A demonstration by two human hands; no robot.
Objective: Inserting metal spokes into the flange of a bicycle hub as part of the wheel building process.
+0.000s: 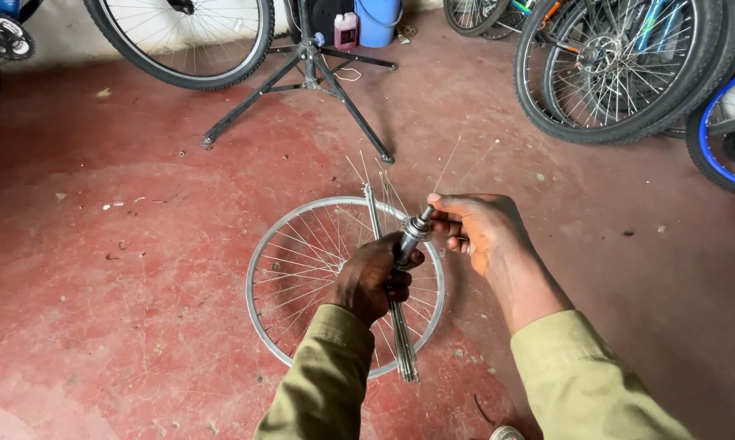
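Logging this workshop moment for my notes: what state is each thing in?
Left hand: closed round the hub and a spoke bundle.
Right hand: fingertips pinching the hub's upper end.
Hub: held tilted above the floor.
Spoke bundle: loose, hanging below the left hand.
Rim: flat on the floor, spoked, without tyre.
Stand: upright, legs spread.
Bucket: upright by the wall.

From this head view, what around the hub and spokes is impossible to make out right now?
- Middle of the metal wheel hub: wrapped by the left hand.
- Hub's axle tip: covered by the fingers of the right hand.
- Bundle of loose steel spokes: too thin to count.
- Silver spoked rim on the floor: near edge hidden behind the sleeves.
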